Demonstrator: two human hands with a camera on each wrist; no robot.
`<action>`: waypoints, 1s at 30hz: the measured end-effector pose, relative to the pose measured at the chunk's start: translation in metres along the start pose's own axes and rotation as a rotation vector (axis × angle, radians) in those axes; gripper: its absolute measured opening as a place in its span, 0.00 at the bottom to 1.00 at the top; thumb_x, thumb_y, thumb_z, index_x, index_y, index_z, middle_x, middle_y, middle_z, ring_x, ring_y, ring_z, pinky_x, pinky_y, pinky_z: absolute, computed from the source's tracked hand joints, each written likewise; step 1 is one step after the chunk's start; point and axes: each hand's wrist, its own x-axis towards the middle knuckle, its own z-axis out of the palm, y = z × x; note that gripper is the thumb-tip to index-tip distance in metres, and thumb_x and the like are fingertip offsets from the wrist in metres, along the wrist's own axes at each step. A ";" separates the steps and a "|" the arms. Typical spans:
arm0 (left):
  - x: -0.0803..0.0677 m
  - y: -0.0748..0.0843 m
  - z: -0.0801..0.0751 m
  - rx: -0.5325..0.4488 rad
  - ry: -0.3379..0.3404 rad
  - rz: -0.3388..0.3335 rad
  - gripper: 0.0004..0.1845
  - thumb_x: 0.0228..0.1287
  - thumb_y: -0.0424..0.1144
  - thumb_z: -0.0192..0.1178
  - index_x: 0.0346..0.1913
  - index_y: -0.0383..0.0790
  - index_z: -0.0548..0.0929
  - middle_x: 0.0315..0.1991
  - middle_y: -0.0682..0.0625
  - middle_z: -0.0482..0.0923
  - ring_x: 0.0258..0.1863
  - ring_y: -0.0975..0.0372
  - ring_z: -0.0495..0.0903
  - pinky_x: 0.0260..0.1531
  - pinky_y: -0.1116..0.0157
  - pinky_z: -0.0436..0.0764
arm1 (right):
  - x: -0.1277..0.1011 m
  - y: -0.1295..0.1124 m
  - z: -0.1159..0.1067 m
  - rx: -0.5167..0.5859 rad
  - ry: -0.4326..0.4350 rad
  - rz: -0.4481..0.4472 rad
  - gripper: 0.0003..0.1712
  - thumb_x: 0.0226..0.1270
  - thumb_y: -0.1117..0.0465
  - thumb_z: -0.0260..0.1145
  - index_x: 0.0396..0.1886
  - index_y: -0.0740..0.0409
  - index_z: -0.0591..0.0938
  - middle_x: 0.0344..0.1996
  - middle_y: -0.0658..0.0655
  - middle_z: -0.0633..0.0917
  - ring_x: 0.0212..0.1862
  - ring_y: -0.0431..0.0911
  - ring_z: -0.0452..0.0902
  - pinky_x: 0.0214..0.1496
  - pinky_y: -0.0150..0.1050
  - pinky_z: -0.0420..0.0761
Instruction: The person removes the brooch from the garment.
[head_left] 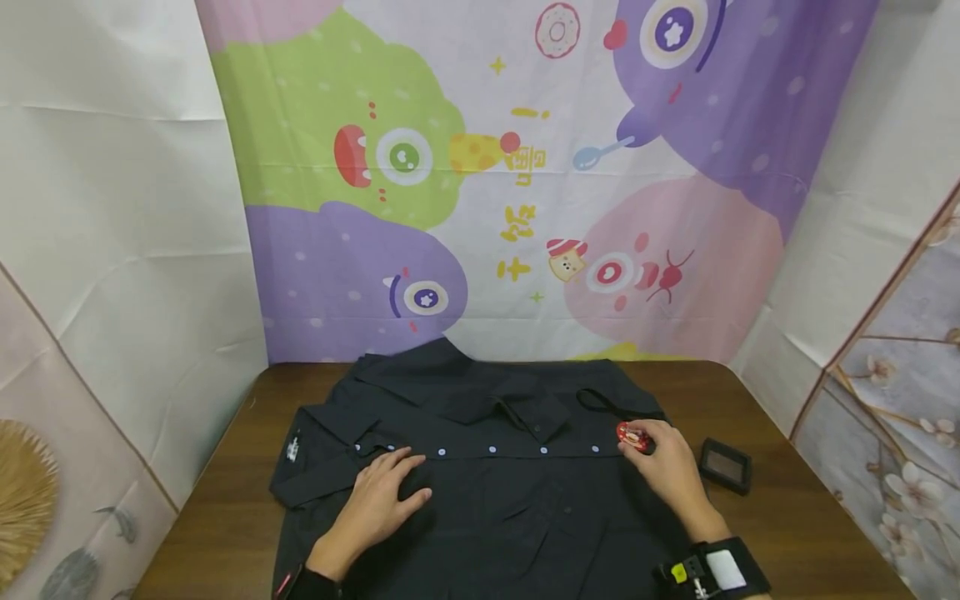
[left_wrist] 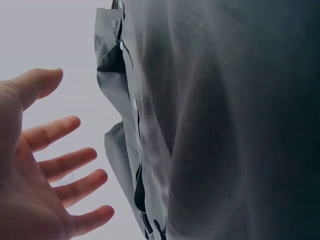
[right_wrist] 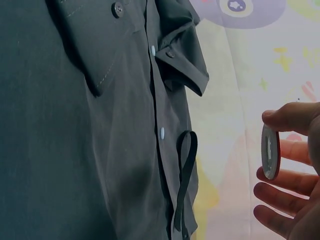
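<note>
Where the backdrop (head_left: 525, 167) hung behind the table (head_left: 787, 517), it bore yellow characters among cartoon monsters, too stylised to read; a small white label (head_left: 292, 450) on the shirt's sleeve was too tiny to make out. The dark shirt (head_left: 480, 492) lay spread flat on the table, its front placket of pale buttons (head_left: 492, 450) running left to right between the two hands. The left hand (head_left: 378, 496) rested flat on the cloth just below the placket, fingers straight and spread. The right hand (head_left: 667, 467) lay at the placket's right end and pinched a small red disc (head_left: 632, 436) between thumb and fingertips; the right wrist view showed the disc (right_wrist: 270, 152) edge-on, apart from the cloth. A dark square case (head_left: 725, 465) sat on the table just beside the right hand.
</note>
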 end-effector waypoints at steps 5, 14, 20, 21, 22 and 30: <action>-0.002 0.001 -0.001 0.013 -0.003 -0.028 0.24 0.60 0.48 0.66 0.58 0.43 0.80 0.62 0.38 0.75 0.64 0.44 0.71 0.60 0.38 0.67 | -0.001 0.003 -0.004 -0.010 -0.011 0.028 0.20 0.55 0.61 0.75 0.46 0.64 0.84 0.46 0.68 0.84 0.49 0.62 0.78 0.50 0.59 0.75; -0.001 0.002 -0.001 0.020 -0.020 -0.046 0.24 0.62 0.49 0.64 0.59 0.43 0.80 0.63 0.40 0.74 0.65 0.44 0.70 0.60 0.38 0.67 | -0.002 0.013 -0.010 -0.044 -0.013 0.072 0.22 0.56 0.57 0.74 0.48 0.64 0.83 0.47 0.69 0.83 0.49 0.64 0.77 0.49 0.60 0.75; 0.000 0.001 0.000 0.027 -0.006 -0.039 0.24 0.62 0.49 0.64 0.59 0.43 0.80 0.63 0.39 0.75 0.64 0.44 0.70 0.59 0.38 0.67 | -0.002 0.016 -0.018 -0.058 0.003 0.073 0.22 0.56 0.58 0.74 0.47 0.66 0.83 0.46 0.70 0.83 0.48 0.64 0.77 0.48 0.60 0.75; 0.000 0.001 0.000 0.028 -0.005 -0.038 0.24 0.62 0.49 0.64 0.59 0.43 0.80 0.63 0.40 0.75 0.64 0.44 0.71 0.59 0.38 0.67 | -0.002 0.016 -0.019 -0.057 0.004 0.073 0.22 0.56 0.58 0.74 0.47 0.66 0.83 0.46 0.70 0.83 0.48 0.64 0.77 0.48 0.60 0.74; 0.000 0.001 0.001 0.028 -0.006 -0.037 0.24 0.62 0.49 0.65 0.59 0.43 0.80 0.63 0.40 0.75 0.64 0.44 0.71 0.59 0.38 0.67 | -0.002 0.017 -0.019 -0.057 0.004 0.072 0.22 0.56 0.58 0.74 0.47 0.66 0.83 0.46 0.70 0.83 0.48 0.64 0.77 0.49 0.60 0.75; 0.000 0.002 -0.001 0.023 -0.011 -0.033 0.24 0.63 0.49 0.64 0.59 0.43 0.80 0.63 0.39 0.74 0.64 0.43 0.70 0.60 0.38 0.66 | -0.002 0.026 -0.022 -0.058 0.007 0.074 0.22 0.56 0.58 0.74 0.47 0.67 0.83 0.45 0.70 0.83 0.48 0.64 0.78 0.50 0.60 0.75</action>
